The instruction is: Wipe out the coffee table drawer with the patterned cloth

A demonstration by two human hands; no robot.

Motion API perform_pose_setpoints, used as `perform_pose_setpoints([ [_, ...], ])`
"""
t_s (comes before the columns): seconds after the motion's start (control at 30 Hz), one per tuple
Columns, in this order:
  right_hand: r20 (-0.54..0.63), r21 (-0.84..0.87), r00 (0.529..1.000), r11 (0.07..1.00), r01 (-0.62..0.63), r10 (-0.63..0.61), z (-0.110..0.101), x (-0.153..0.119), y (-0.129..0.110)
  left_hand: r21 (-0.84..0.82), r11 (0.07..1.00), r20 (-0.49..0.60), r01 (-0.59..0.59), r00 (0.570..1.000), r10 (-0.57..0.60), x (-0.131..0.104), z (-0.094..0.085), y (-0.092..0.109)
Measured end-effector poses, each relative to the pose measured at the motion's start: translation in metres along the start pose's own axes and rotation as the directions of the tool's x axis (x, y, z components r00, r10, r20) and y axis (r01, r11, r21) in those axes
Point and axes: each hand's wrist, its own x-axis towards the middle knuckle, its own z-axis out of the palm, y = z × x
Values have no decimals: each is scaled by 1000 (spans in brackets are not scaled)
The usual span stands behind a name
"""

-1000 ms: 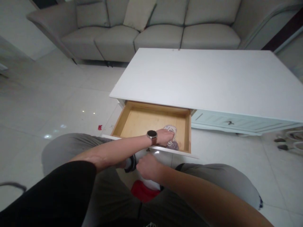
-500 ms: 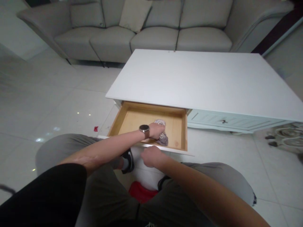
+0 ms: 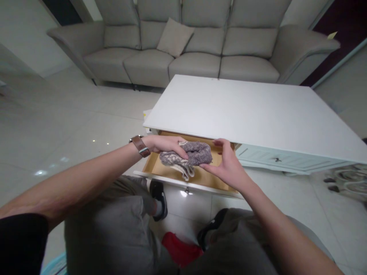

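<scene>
A folded, fuzzy grey-purple towel (image 3: 197,152) with a cream pattern is held above the open drawer (image 3: 149,165), one loose fold hanging down. My left hand (image 3: 169,146), wearing a watch with a brown strap, grips the towel's left part, thumb on top. At the towel's right end, my right hand (image 3: 228,164) has its thumb and fingers spread apart. The thumb tip appears to touch the towel's lower edge, while the fingertips stand off to its right. The wooden drawer inside is partly covered by the towel and hands.
The drawer juts from a white coffee table (image 3: 243,107), with a closed drawer front (image 3: 275,154) to its right. A grey sofa (image 3: 197,65) with a cushion (image 3: 175,37) stands behind. Below, between my feet, lies a red object (image 3: 182,250) on the tiled floor.
My left hand has lifted the towel out of the drawer. My right hand has risen from in front of the drawer to the towel's right end and has opened. The view has tilted up.
</scene>
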Motion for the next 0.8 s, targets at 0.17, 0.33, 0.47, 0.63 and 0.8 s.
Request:
perform_pose_setpoints([
  [0.17, 146, 296, 989, 953, -68, 25, 18, 6, -10, -191, 977, 77, -97, 990, 114, -2, 1, -15],
  [0.33, 54, 233, 987, 959, -163, 154, 26, 13, -25, -104, 979, 56, -175, 982, 182, -3, -15, -23],
  [0.47, 34, 210, 977, 954, -215, 212, 25, 22, -30, 184, 904, 27, -386, 921, 388, -2, -26, -24],
  [0.63, 43, 267, 959, 922, -281, 280, 24, 32, -36, 512, 705, -60, -490, 798, 599, 4, -17, -25],
  [0.8, 39, 511, 896, 762, -397, 441, 26, 37, -40, 530, 698, -63, -480, 799, 598, 5, -22, -25],
])
